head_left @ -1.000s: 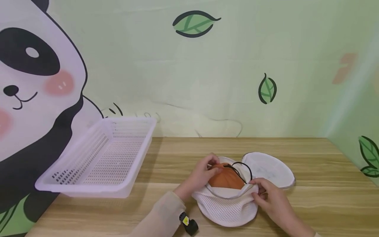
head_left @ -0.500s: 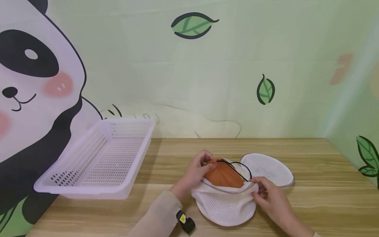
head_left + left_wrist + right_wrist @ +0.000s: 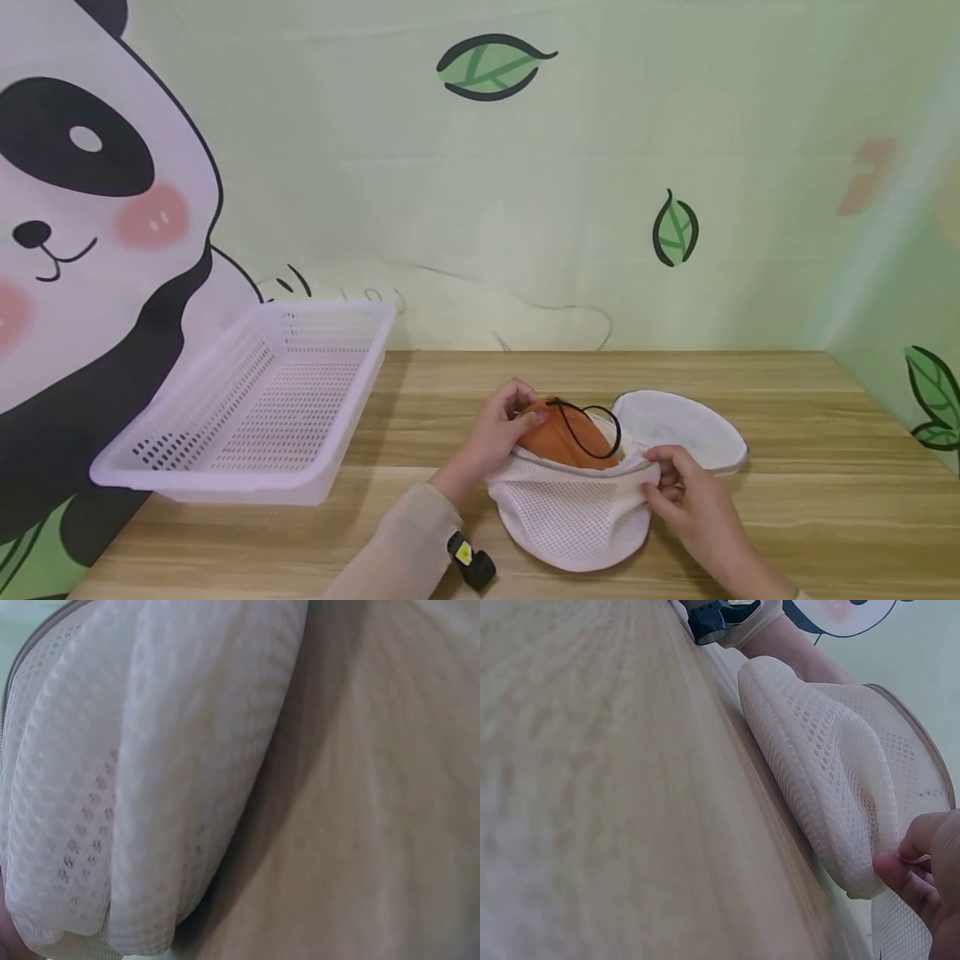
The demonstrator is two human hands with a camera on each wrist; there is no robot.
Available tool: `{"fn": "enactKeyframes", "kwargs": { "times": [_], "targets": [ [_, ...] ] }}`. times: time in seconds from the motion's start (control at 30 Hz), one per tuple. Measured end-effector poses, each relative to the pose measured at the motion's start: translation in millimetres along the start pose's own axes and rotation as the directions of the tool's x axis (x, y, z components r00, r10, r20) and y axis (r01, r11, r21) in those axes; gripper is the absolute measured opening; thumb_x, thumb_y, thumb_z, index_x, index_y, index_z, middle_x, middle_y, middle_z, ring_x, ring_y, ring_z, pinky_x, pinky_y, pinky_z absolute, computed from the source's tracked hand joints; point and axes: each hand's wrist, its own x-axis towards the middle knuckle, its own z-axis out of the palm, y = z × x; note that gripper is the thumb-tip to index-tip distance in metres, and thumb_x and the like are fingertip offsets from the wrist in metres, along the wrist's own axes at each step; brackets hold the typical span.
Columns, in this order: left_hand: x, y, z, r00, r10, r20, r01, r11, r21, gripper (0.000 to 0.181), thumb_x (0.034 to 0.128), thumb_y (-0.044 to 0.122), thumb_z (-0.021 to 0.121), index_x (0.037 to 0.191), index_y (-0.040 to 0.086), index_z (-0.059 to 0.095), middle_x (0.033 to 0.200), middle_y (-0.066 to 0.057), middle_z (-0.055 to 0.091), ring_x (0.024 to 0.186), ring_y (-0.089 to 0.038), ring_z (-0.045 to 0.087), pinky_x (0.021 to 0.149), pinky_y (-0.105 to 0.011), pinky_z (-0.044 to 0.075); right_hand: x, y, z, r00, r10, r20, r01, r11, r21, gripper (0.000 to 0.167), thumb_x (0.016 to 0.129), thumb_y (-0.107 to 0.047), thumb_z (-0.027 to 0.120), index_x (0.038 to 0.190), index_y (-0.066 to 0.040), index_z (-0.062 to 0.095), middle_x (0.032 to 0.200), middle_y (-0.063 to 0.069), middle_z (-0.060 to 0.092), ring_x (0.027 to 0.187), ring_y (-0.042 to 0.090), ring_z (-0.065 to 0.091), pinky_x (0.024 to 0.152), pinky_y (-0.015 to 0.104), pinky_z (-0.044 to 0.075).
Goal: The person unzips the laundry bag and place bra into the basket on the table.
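A white mesh laundry bag stands on the wooden table with its round zipped mouth undone. In its mouth sits an orange-brown cloth item with a thin black cord looped on top; its lower part is hidden in the bag. My left hand pinches the orange cloth at the left of the mouth, thumb on top. With thumb and fingers, my right hand pinches the bag's right rim; the right wrist view shows these fingertips on the mesh. The left wrist view shows mostly mesh folds.
Behind the bag to the right lies its white rounded flap. A white perforated plastic basket stands at the left of the wooden table. A printed wall rises along the table's back edge.
The left hand has drawn the orange cloth slightly left and up. The black cord loop has flopped forward over the cloth. The right hand keeps its pinch on the rim.
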Motion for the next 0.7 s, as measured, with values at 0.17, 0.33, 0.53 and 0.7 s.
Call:
{"fn": "enactKeyframes", "kwargs": {
  "times": [0.17,0.33,0.53,0.7],
  "targets": [
    [0.4,0.1,0.1,0.999,-0.024,-0.046,0.022,0.999,-0.045,0.014,0.0879,0.0,0.063,0.098,-0.005,0.054,0.093,-0.016,0.063,0.081,-0.006,0.053,0.075,-0.02,0.043,1.2,-2.3,-1.2,0.999,0.027,0.025,-0.027,1.0,-0.015,0.031,0.075,0.011,0.07,0.102,0.002,0.059,0.08,0.005,0.062,0.071,-0.009,0.051,0.058,0.017,0.053],
    [1.9,0.7,0.3,0.994,-0.058,-0.096,0.042,0.987,-0.158,0.017,0.087,-0.004,0.062,0.1,-0.008,0.051,0.087,0.003,0.06,0.084,-0.004,0.055,0.076,-0.018,0.044,1.1,-2.0,-1.6,0.999,0.021,0.032,-0.021,1.0,-0.014,0.03,0.075,0.011,0.069,0.102,0.001,0.059,0.08,0.004,0.062,0.071,-0.01,0.051,0.058,0.017,0.053],
    [3.8,3.4,0.1,0.984,-0.097,-0.148,0.052,0.958,-0.284,0.017,0.0847,-0.009,0.06,0.098,-0.009,0.051,0.082,0.011,0.057,0.084,-0.005,0.053,0.073,-0.015,0.044,0.6,-1.0,-0.4,0.999,0.021,0.041,-0.021,1.0,0.009,0.03,0.075,0.013,0.068,0.101,0.001,0.059,0.08,0.005,0.062,0.071,-0.01,0.051,0.058,0.018,0.053],
    [4.9,7.5,-0.9,0.977,-0.111,-0.18,0.044,0.939,-0.34,0.018,0.0844,-0.008,0.062,0.091,0.006,0.054,0.082,0.01,0.056,0.081,-0.005,0.051,0.069,-0.014,0.042,0.2,-0.4,0.5,0.998,0.023,0.057,-0.026,0.999,0.042,0.03,0.075,0.014,0.067,0.102,0.002,0.058,0.081,0.007,0.063,0.07,-0.009,0.053,0.057,0.018,0.054]
  ]
}}
